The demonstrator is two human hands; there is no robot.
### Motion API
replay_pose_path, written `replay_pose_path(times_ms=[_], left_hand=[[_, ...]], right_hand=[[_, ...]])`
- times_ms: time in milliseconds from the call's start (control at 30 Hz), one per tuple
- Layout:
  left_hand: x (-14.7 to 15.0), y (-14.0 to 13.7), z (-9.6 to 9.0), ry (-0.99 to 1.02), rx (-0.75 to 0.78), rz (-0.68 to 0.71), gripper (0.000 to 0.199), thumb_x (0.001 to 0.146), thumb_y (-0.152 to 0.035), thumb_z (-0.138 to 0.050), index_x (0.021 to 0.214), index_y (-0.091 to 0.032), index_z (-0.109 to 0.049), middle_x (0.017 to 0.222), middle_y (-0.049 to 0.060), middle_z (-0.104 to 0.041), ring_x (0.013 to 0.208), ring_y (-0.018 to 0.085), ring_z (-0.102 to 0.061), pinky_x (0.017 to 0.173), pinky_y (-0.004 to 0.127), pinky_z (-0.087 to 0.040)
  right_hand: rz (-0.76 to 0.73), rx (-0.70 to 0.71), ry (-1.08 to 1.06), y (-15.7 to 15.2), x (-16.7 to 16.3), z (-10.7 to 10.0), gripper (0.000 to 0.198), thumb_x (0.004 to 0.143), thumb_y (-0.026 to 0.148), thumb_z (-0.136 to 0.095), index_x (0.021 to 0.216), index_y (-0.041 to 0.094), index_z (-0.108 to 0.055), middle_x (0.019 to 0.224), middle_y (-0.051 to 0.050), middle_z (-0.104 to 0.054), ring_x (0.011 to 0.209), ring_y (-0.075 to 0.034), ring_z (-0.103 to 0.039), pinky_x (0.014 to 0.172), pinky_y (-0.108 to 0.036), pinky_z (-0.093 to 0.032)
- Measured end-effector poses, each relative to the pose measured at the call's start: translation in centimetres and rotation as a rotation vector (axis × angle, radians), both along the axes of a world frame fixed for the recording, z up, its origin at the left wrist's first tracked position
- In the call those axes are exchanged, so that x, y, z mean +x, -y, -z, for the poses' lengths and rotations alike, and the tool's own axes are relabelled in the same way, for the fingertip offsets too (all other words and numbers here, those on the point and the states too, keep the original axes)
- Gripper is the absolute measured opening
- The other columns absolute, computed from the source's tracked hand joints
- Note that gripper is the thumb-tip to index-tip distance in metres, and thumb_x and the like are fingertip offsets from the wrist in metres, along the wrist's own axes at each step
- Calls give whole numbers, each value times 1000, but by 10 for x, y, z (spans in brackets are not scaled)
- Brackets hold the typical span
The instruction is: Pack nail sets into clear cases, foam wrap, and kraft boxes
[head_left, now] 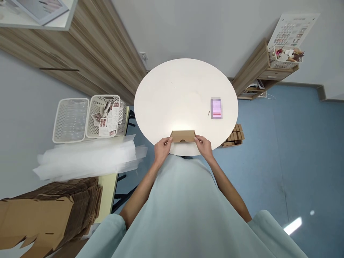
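A small brown cardboard box (183,136) with a thumb notch on its near edge is at the front of the round white table (172,93). My left hand (162,147) grips its left end, the thumb on the near side. At the opposite end, my right hand (203,145) pinches the box's right corner between thumb and fingers. The lid looks closed, and what is inside is hidden. Whether the box rests on the table or is held just above it, I cannot tell.
A phone-like pinkish rectangle (216,108) lies on the table's right. Left are white baskets (90,116), white wrapping sheets (88,159) and stacked flat cardboard (40,218). A carton of small brown boxes (234,136) stands on the floor, right; a wooden cabinet (254,68) is behind.
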State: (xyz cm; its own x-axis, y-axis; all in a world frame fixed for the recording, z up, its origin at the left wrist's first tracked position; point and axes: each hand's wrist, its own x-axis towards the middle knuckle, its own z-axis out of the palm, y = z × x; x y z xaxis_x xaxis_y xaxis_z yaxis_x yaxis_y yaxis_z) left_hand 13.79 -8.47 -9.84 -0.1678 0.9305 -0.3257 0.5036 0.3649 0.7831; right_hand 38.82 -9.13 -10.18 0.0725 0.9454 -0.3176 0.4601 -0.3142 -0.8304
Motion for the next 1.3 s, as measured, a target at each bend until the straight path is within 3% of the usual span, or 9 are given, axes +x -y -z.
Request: replay_pose_path(times_ms=[100, 167, 400, 533, 733, 933, 1133, 1300], left_hand=[[0, -3, -13, -13, -65, -37, 52, 100, -67, -55, 104, -22, -81, 113, 9, -82, 110, 30, -73, 101, 40, -55], [-1, -7, -12, 7, -124, -38, 53, 97, -68, -58, 103, -21, -80, 108, 10, -82, 107, 31, -74, 99, 40, -54], [-9, -22, 11, 219, -98, 71, 59, 97, -60, -63, 144, -24, -65, 135, 11, -72, 110, 24, -72, 95, 35, -57], [-15, -27, 17, 267, -66, 131, 53, 100, -58, -59, 139, -25, -68, 139, 11, -69, 117, 24, -69, 96, 34, -58], [-15, -25, 24, 265, -33, 134, 45, 98, -52, -63, 132, -23, -68, 137, 12, -69, 114, 23, -69, 96, 34, -57], [-14, -28, 30, 235, 23, 135, 36, 99, -45, -64, 125, -21, -70, 133, 12, -69, 107, 22, -71, 93, 35, -58], [-16, -26, 31, 291, -22, 105, 42, 98, -47, -69, 131, -21, -69, 131, 13, -72, 108, 25, -73, 97, 39, -58], [-18, -5, 31, 334, -46, 76, 45, 96, -46, -73, 130, -17, -71, 137, 17, -70, 120, 29, -71, 105, 44, -58]], right_hand=[[59, -65, 23, -4, 0, -11, 47, 104, 59, -53, 118, 21, -78, 127, -11, -78, 118, -27, -72, 103, -40, -58], [77, -77, 18, -7, 0, -9, 45, 102, 58, -57, 119, 22, -77, 127, -10, -78, 115, -26, -73, 102, -39, -58], [46, -9, -7, -3, -2, 11, 58, 106, 60, -47, 149, 24, -62, 151, -13, -63, 125, -24, -67, 99, -35, -58], [50, 26, -14, -1, -3, 16, 59, 106, 60, -46, 150, 24, -61, 151, -13, -63, 121, -24, -66, 97, -35, -57], [87, -7, 9, 2, -11, 30, 58, 107, 58, -41, 149, 21, -58, 145, -13, -65, 103, -20, -70, 95, -32, -56], [142, 50, 52, -1, -19, 36, 55, 107, 55, -41, 143, 18, -61, 136, -14, -68, 98, -20, -71, 98, -33, -54], [187, 4, 43, 6, -22, 27, 58, 105, 60, -44, 143, 21, -64, 133, -13, -72, 109, -26, -71, 102, -40, -56], [245, 39, 20, 33, -24, 21, 59, 100, 64, -55, 140, 22, -69, 141, -13, -71, 119, -30, -70, 103, -43, -57]])
